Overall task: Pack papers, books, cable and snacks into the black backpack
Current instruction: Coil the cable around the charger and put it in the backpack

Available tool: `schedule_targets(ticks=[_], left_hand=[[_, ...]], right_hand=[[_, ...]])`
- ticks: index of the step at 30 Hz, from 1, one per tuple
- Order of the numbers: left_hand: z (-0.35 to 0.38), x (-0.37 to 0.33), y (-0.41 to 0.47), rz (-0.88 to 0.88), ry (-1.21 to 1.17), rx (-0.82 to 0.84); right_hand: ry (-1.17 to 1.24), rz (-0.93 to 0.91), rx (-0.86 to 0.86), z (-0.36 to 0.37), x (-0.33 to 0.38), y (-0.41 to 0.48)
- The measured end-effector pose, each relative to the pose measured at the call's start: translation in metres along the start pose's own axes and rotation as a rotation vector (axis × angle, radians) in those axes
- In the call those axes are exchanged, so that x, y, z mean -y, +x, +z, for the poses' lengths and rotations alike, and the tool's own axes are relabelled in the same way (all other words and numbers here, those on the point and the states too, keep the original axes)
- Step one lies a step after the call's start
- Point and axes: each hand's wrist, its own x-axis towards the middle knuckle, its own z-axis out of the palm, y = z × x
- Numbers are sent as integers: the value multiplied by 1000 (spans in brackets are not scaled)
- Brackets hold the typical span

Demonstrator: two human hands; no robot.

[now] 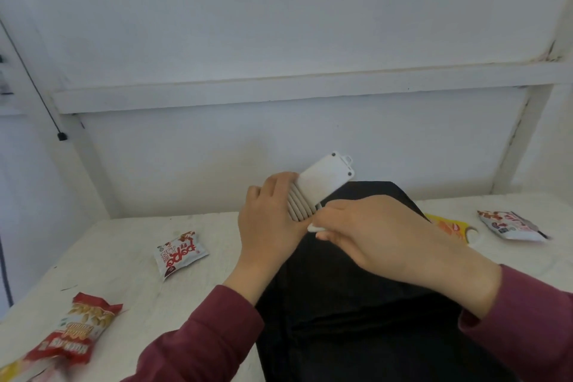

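The black backpack [356,304] lies flat on the white table, running from the near edge toward the wall. Above its upper part my left hand [269,220] grips a white flat device [325,181] with a white cable [302,206] wound round it in several turns. My right hand [372,229] pinches the cable's white plug end [314,228] beside those turns. Snack packs lie around the bag: a white and red pack [179,253] to its left, a red pack [77,332] at the near left, an orange pack [451,226] and a white pack [511,225] to the right.
The white table [148,295] ends at a white wall with a shelf ledge [279,90] above. A thin black cord [34,77] hangs at the far left. No papers or books are in view.
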Motion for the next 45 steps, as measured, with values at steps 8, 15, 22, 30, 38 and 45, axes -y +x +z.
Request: schedule_targets(ticks=[8, 15, 22, 30, 38, 45], left_hand=[[2, 3, -11, 92, -39, 54], [-8, 1, -16, 301, -121, 21], [-20, -3, -12, 511, -105, -82], [-19, -2, -11, 220, -154, -107], [-12, 8, -2, -63, -88, -61], [11, 8, -13, -121, -65, 30]], right_hand=[[129, 83, -54, -28, -11, 10], [426, 298, -44, -49, -49, 30], [966, 412, 135, -19, -78, 22], [887, 603, 214, 28, -50, -1], [118, 538, 340, 7, -16, -14], [-275, 319, 252, -24, 11, -16]])
